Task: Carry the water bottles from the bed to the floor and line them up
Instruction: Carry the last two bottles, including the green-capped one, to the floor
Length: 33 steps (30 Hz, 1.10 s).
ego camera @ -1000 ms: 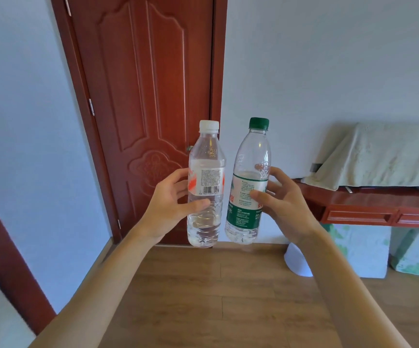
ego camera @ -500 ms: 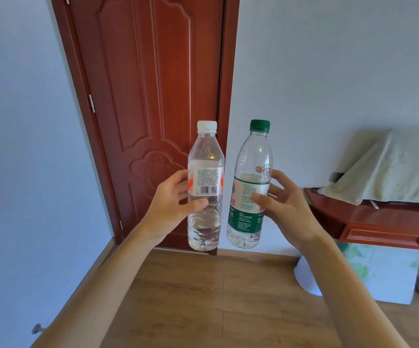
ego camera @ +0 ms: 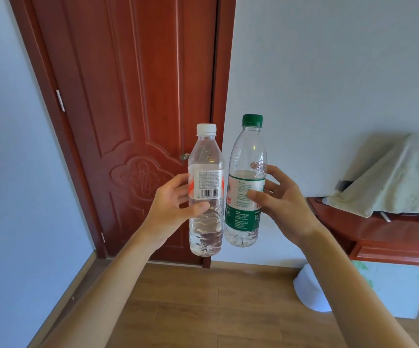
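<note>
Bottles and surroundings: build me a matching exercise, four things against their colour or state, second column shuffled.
Things:
1. white-capped bottle
2. green-capped bottle
3. door
4. cloth

States:
A. draped over something on the red-brown cabinet
B. held in the right hand
C. reddish-brown, shut
D. held in the left hand

Pairs: 1-D, 2-B, 3-C, 4-A

Soft, even daylight fills my view; shadows are faint. A small glint shows on the green-capped bottle (ego camera: 247,182). Focus is sharp centrally; the door (ego camera: 138,101) frame bows near the edge.
</note>
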Motion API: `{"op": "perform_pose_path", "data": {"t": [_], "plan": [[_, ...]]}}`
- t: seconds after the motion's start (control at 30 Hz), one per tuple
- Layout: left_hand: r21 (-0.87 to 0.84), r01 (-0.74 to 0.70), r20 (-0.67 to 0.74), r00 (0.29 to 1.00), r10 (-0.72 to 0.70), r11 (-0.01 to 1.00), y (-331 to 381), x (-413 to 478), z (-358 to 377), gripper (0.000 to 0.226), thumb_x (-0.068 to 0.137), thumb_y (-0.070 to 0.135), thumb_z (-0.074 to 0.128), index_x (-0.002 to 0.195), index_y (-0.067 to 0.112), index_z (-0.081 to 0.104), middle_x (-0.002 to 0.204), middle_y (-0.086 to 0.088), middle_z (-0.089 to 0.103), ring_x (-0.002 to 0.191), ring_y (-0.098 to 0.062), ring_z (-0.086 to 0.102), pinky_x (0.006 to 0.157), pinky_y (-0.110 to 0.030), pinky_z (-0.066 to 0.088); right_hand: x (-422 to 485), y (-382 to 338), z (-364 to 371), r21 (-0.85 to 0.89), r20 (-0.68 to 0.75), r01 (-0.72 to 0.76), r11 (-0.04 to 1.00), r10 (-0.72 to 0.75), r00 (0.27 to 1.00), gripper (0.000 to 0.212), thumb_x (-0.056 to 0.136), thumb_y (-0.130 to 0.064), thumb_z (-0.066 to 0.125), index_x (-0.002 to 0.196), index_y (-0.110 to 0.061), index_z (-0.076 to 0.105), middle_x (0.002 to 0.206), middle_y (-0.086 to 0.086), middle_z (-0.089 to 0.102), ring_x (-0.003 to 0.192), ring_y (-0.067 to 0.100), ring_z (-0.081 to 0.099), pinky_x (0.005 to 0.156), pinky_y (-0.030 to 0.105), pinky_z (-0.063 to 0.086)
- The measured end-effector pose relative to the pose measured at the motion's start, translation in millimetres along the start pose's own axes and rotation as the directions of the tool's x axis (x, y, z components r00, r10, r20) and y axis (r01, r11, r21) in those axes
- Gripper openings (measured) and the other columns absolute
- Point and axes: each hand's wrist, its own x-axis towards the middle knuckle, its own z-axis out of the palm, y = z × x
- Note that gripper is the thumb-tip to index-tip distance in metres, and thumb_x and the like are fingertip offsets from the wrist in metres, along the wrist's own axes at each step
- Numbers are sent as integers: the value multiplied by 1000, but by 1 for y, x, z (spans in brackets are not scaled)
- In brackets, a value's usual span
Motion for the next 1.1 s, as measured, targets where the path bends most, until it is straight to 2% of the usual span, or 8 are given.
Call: {"op": "perform_pose_path", "data": {"t": [0.3,0.4,0.63,0.77,0.93,1.1], "plan": [[17,-13,-37,999,14,1000,-33,114,-54,60,62,26,82,117,15,61,106,-3,75,101,-18,71,82,-29,56,130,30,5,-34,17,5,999,-4,1000,57,75,-12,74,129,-14,56,109,11,75,103,31,72,86,45,58],[45,-27,-67,997,30,999,-36,142,-72,59,62,28,81,116,15,62,107,-2,75,102,-18,71,81,-29,56,163,40,8,-28,42,-4,1000,5,999,56,78,-9,78,129,-14,56,109,12,75,102,31,72,83,43,57],[112,-42,-134,989,57,993,-53,192,-105,58,62,31,79,116,18,63,108,-1,75,104,-19,71,90,-35,55,228,60,13,-5,78,-1,1000,1,997,57,74,-14,75,128,-14,56,112,11,74,105,30,71,84,41,59],[123,-36,-190,980,59,992,-68,218,-118,62,61,31,80,118,13,62,108,0,75,104,-19,70,89,-34,55,265,78,16,4,90,4,1000,-4,996,59,72,-16,76,128,-13,56,113,12,74,106,29,71,86,44,59],[162,-16,-263,963,59,987,-86,258,-135,60,62,29,81,117,15,63,109,-3,75,104,-23,70,93,-42,54,328,94,19,33,152,22,999,-26,988,54,76,-15,73,128,-14,57,111,4,75,105,24,72,79,34,61],[202,8,-357,932,66,979,-99,295,-151,56,61,30,81,114,18,64,106,1,75,103,-18,70,89,-35,54,397,108,23,85,237,5,996,-25,971,57,77,-15,75,130,-12,56,115,11,72,109,29,70,88,44,59]]}}
